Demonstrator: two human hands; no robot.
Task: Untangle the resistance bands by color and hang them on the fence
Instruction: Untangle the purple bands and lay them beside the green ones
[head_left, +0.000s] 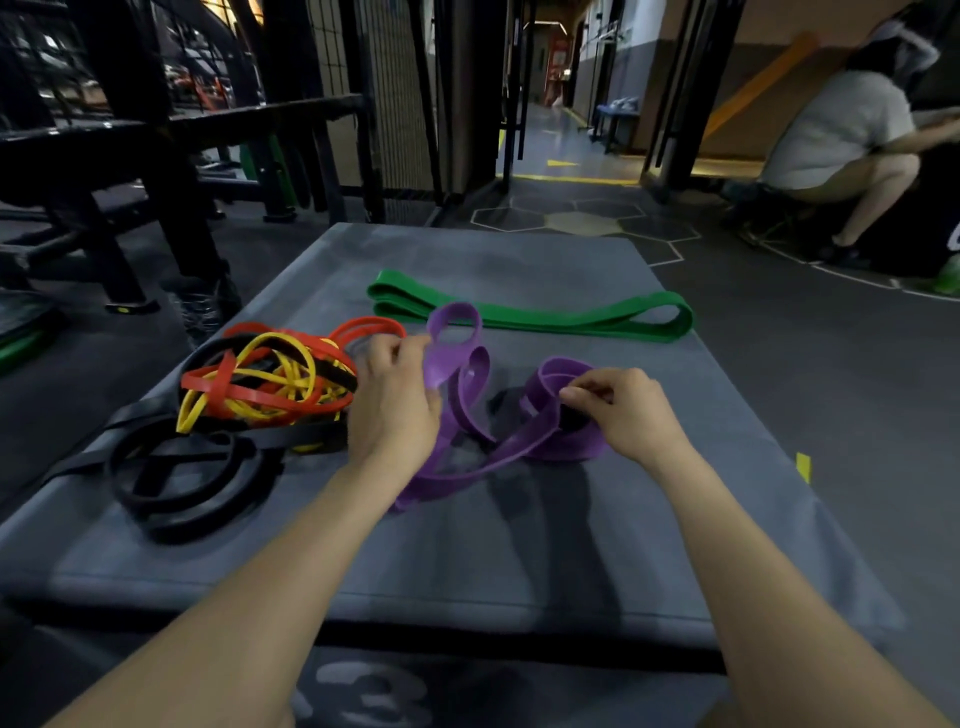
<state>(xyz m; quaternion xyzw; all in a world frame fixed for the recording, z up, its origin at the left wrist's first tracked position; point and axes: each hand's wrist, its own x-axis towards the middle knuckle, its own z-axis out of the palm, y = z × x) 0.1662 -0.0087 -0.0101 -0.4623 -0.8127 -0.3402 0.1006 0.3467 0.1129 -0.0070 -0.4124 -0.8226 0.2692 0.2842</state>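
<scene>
A purple resistance band (470, 395) lies twisted in loops on the grey mat (519, 545). My left hand (392, 405) grips one of its loops near the left, and my right hand (628, 408) pinches another loop on the right. A green band (535, 314) lies folded flat across the mat farther back. To the left sits a tangle of red, yellow and black bands (270, 382), with wide black bands (176, 470) coiled in front of it. The dark mesh fence (400, 93) stands at the back.
A black metal rack (156, 156) stands at the left beside the mat. A person (841, 145) crouches at the far right on the dark floor. A corridor (561, 130) opens straight ahead behind the mat.
</scene>
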